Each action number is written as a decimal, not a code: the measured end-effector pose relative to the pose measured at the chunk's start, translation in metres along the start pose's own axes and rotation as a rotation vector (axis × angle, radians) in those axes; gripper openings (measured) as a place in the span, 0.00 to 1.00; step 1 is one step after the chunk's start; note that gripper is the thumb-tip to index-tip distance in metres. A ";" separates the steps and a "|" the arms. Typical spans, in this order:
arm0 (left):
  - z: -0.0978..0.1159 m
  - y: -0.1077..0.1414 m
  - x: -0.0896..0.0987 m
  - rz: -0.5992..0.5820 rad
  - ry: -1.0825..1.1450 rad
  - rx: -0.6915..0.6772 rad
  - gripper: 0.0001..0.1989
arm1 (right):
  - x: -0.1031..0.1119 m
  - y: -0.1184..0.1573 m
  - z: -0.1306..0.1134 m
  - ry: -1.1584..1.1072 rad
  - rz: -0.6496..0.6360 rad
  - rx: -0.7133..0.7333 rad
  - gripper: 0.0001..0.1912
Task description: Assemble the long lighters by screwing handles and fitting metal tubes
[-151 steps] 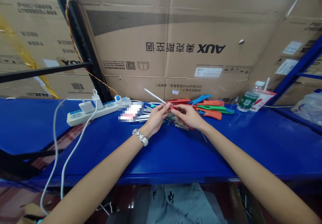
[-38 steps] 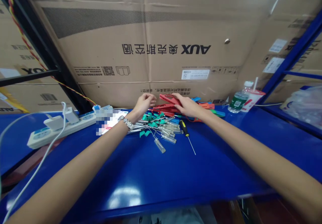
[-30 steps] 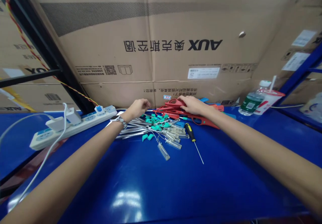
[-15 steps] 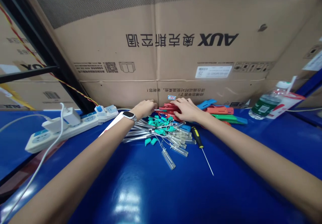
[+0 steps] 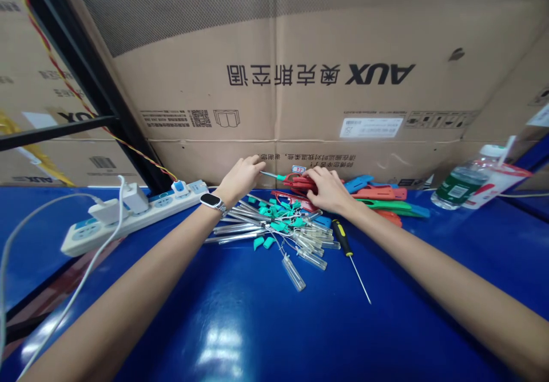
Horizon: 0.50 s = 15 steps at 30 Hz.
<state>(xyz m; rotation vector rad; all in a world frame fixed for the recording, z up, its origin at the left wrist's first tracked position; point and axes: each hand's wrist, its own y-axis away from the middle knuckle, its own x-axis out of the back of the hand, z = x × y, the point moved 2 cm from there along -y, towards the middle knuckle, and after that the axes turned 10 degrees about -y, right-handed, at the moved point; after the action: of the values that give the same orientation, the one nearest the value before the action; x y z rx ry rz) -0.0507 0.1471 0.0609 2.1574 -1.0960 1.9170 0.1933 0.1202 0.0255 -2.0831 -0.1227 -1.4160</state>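
Left hand [image 5: 238, 180] sits higher than before, pinching a rod [image 5: 270, 175] at centre; right hand [image 5: 329, 191] clamps red handles [image 5: 301, 184]; clear tubes [image 5: 294, 272] lie loose below, what remains unclear

Brown cardboard [image 5: 309, 33] behind glossy blue table [image 5: 334, 336]; 1 black post [image 5: 92, 67] slanting at left; white glare [image 5: 221, 345] on table

We record a glossy blue tabletop [image 5: 343, 336] bearing a white power strip [image 5: 137, 219], a pile of metal tubes [image 5: 240, 229], teal caps [image 5: 281, 227] and clear cylinders [image 5: 294, 272], a black-and-yellow screwdriver [image 5: 343, 238], coloured plastic casings [image 5: 380, 193] toward the back, and, rightward, a bottle [image 5: 458, 188] beside a cup [image 5: 495, 186].
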 end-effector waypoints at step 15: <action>-0.007 0.018 0.020 0.159 0.024 0.124 0.10 | -0.007 0.004 -0.007 -0.088 -0.067 0.015 0.22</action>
<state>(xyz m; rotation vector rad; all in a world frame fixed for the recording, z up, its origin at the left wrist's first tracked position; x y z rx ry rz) -0.0665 0.1277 0.0731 2.1613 -1.2092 2.1266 0.1862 0.1151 0.0189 -2.1469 -0.2400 -1.3580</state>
